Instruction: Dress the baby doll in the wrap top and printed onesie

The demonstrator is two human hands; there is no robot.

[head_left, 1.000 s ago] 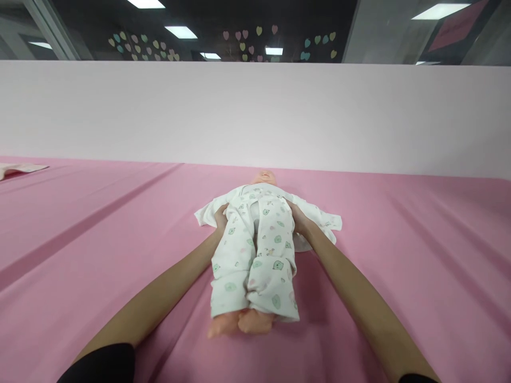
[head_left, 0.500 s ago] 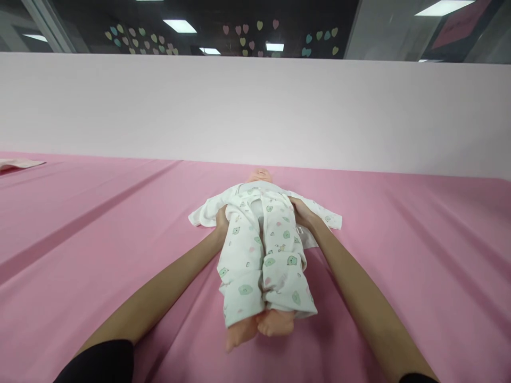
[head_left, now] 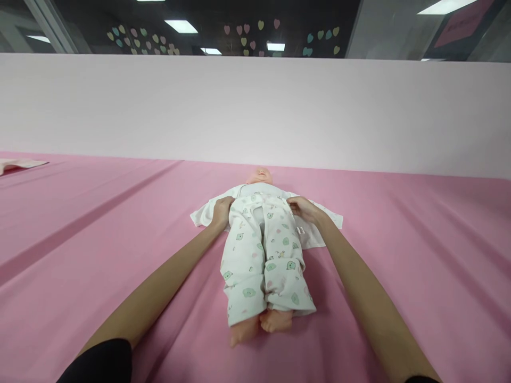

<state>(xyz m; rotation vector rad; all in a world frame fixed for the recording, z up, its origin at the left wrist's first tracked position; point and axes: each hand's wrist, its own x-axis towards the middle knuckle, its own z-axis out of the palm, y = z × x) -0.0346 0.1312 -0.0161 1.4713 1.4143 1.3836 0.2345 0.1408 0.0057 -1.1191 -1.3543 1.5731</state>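
Peach plastic baby doll [head_left: 260, 176]: supine on pink cloth-covered table [head_left: 419, 255], lowered flat since a second ago. White animal-print cotton trousers [head_left: 263, 260]: now drawn up to waist. Left hand [head_left: 222, 210], right hand [head_left: 302, 208]: fingers curled, pinching waistband at either hip. Dressing near finished.

light: bright, even, ceiling panels [head_left: 181, 25] | shadows: soft | focus: sharp | edges: wide-angle bowing
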